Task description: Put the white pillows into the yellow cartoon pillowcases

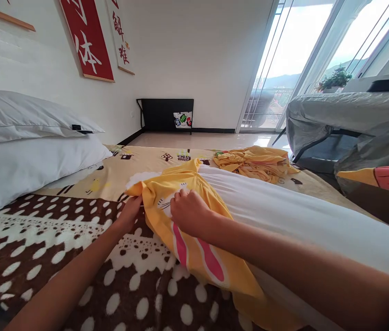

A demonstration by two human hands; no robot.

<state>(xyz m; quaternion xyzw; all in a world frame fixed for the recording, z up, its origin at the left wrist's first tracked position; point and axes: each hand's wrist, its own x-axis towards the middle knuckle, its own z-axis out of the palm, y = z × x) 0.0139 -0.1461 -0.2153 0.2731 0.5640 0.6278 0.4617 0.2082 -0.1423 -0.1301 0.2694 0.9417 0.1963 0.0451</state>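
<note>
A yellow pillowcase with a white rabbit face and pink ears lies draped along the near side and left end of a long white bolster pillow. Whether the pillow's end is inside the cloth I cannot tell. My left hand pinches the pillowcase at its left corner, lifting the edge a little. My right hand is closed over the rabbit's face, fingers curled into the fabric. Its fingertips are partly hidden. Toward the bottom, the yellow cloth trails over the spotted blanket.
The bed carries a brown blanket with white spots. White pillows are stacked at the left. A crumpled yellow cloth lies beyond the bolster. Plastic-draped furniture stands at the right, near glass doors. A black panel leans by the wall.
</note>
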